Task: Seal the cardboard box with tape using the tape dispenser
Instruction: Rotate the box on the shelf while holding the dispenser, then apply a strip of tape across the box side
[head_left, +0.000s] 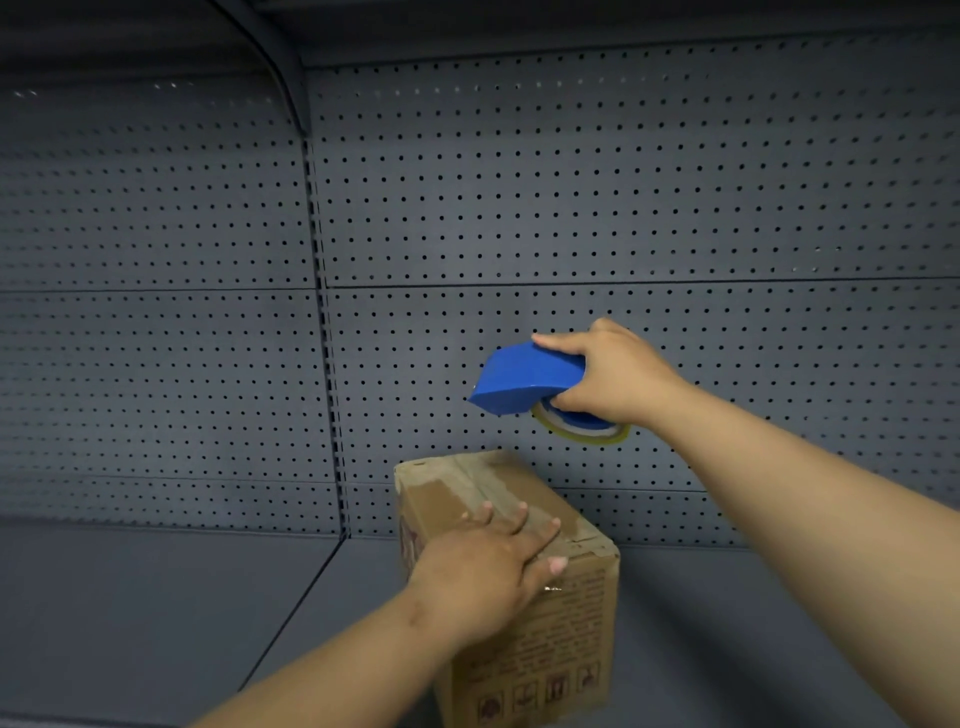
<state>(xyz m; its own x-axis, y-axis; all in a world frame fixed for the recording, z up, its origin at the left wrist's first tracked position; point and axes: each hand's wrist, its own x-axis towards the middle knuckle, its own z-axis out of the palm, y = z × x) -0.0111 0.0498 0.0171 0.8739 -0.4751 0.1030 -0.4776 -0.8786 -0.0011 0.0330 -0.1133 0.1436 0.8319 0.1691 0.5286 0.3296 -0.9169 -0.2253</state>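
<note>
A brown cardboard box (566, 623) stands on the grey shelf, its flaps down and strips of clear tape along its top. My left hand (483, 571) lies flat on the near part of the box top, fingers spread. Above and behind the box, my right hand (608, 379) grips a blue tape dispenser (524, 379) in the air, clear of the box. A roll of clear yellowish tape (587, 431) shows under the dispenser.
The grey metal shelf (182, 623) runs left and right of the box. A grey pegboard back wall (571, 182) rises close behind it. A vertical slotted upright (327, 338) splits the wall left of the box.
</note>
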